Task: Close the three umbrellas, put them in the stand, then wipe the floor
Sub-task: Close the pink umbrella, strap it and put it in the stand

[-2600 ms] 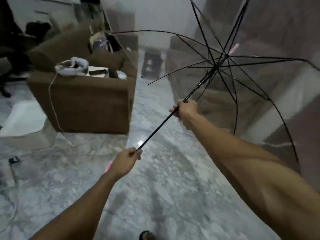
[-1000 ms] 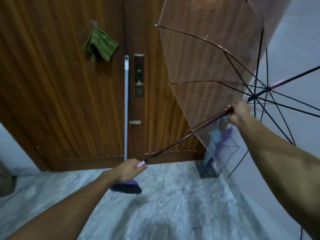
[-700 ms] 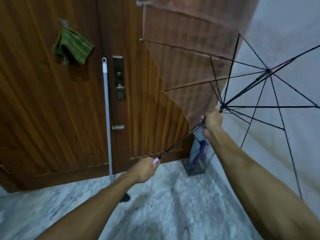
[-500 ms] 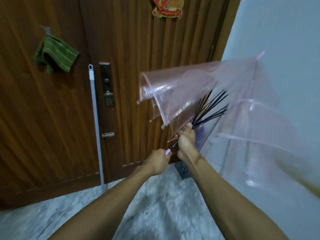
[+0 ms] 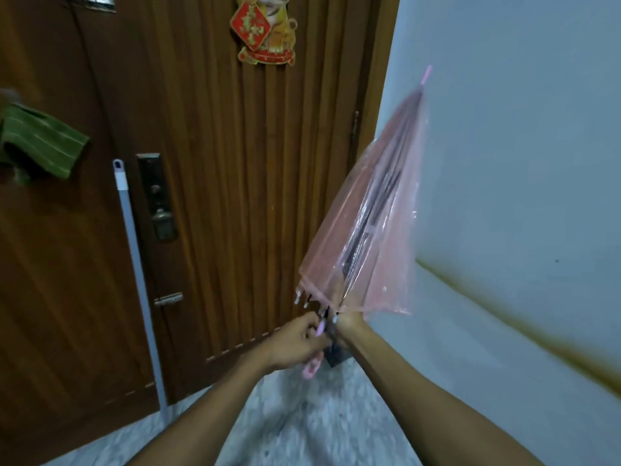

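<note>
Marble-looking grey floor [image 5: 302, 428] fills the near bottom of the view, with two bare forearms reaching out over it toward the corner where a wooden door [image 5: 215, 196] meets a pale wall [image 5: 521, 146]. Left hand [image 5: 295, 343] has its fingers curled round the pink handle [image 5: 312, 366] of the umbrella [image 5: 369, 237], the hooked end poking out below the fist. Right hand [image 5: 347, 326] sits just beside it, up against the base of the folded canopy; most of it is hidden behind the plastic and the rib tips, so can't tell how its fingers lie or whether they grip anything. The umbrella itself is folded shut, clear pinkish plastic bunched round the black ribs, tilted up and to the right with its pink tip [image 5: 426, 74] pointing high against the wall. A dark thing [image 5: 336, 356] shows just behind the hands at floor level, too hidden to say what it is. Further left, a grey broom handle [image 5: 137, 274] leans on the door next to the metal lock plate [image 5: 158, 196], a green striped cloth [image 5: 40, 146] hangs at the far left, and a red and gold decoration [image 5: 262, 28] is stuck up top.
</note>
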